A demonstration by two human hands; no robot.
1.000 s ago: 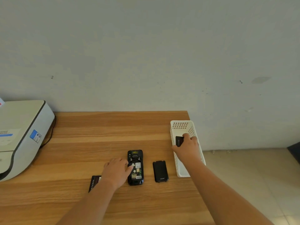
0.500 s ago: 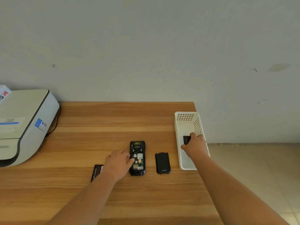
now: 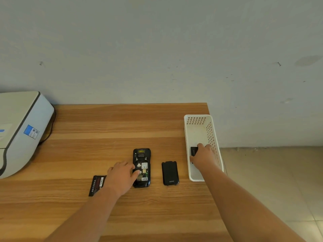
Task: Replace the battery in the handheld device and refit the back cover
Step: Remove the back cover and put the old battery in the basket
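Handheld device [image 3: 141,167] face down on desk [image 3: 104,130], compartment open, left hand [image 3: 122,177] spread flat on it. Right hand [image 3: 203,157] in white basket [image 3: 198,117], fingers closed around black battery [image 3: 193,151]. Back cover [image 3: 170,172] between device and basket; second battery [image 3: 97,185] left of device.

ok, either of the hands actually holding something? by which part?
Right hand grips a black battery inside the white basket, by its near end. Left hand only presses the open device.
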